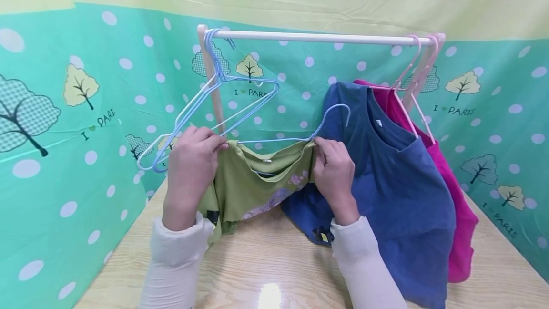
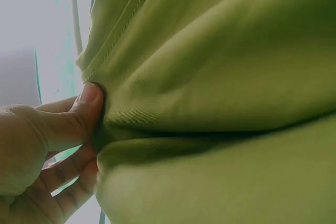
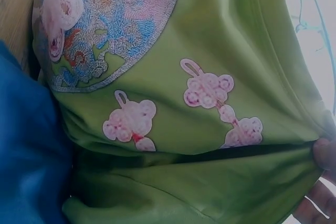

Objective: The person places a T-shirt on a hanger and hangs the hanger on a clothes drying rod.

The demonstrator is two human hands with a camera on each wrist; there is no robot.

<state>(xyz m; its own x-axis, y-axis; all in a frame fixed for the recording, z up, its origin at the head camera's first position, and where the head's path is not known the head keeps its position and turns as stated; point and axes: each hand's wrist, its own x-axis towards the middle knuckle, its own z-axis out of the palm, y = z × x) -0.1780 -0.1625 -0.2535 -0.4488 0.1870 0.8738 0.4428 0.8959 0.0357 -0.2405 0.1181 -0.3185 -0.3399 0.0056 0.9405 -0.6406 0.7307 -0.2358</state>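
Both hands hold up a green shirt (image 1: 257, 190) by its shoulders, with the neckline sagging between them. My left hand (image 1: 193, 170) pinches the left shoulder between thumb and fingers; the left wrist view shows the thumb (image 2: 89, 98) on the cloth. The right shoulder is gripped by my right hand (image 1: 334, 170). A light blue hanger (image 1: 279, 140) runs along the neckline, its hook pointing up and right beside the right hand; part of it lies inside the shirt, hidden. Pink flower prints (image 3: 207, 88) and a patterned patch (image 3: 121, 30) decorate the shirt's front.
A rack's white rail (image 1: 309, 37) spans the back. Blue and white hangers (image 1: 218, 77) hang at its left end. A blue shirt (image 1: 386, 194) and a magenta shirt (image 1: 461, 213) hang on pink hangers (image 1: 405, 108) at the right. Below is a wooden table (image 1: 257, 266).
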